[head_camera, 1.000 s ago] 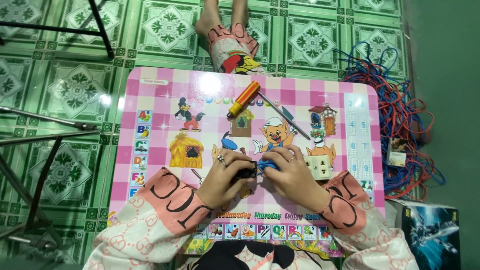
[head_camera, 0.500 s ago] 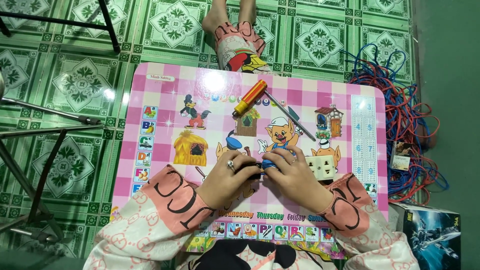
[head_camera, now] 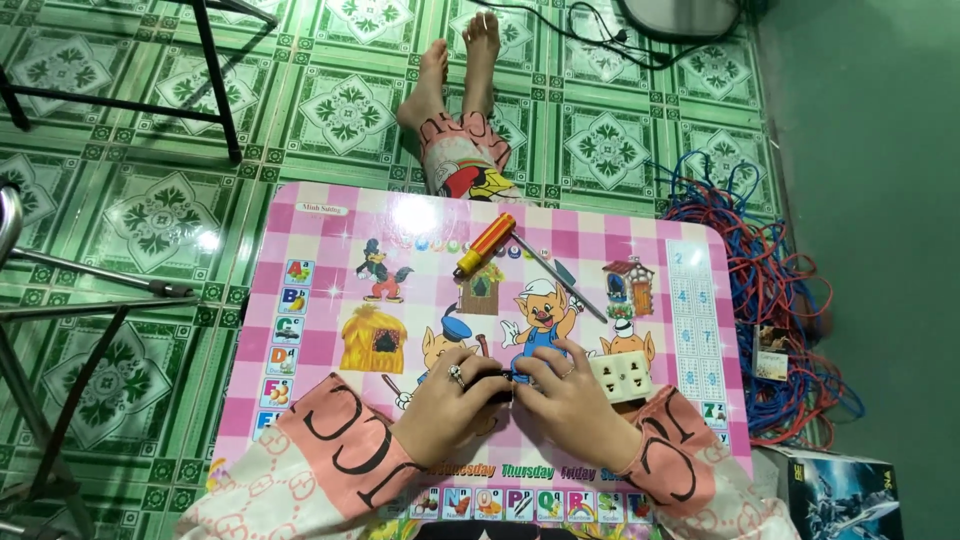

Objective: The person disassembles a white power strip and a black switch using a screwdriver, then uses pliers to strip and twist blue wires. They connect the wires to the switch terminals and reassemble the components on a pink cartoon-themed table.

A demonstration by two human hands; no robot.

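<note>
You are pinching a small dark part (head_camera: 497, 385) between both hands near the front of the pink cartoon table (head_camera: 300, 300). Your left hand (head_camera: 450, 405) and right hand (head_camera: 570, 405) are curling their fingers closed around it. A white socket block (head_camera: 622, 377) is lying just beside your right hand. An orange-handled screwdriver (head_camera: 486, 243) is resting well apart, farther back.

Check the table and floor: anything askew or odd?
The wire heap sprawls loose and tangled on the floor at the table's right. On the table, the screwdriver lies slantwise. Nothing spilled or broken shows.
</note>
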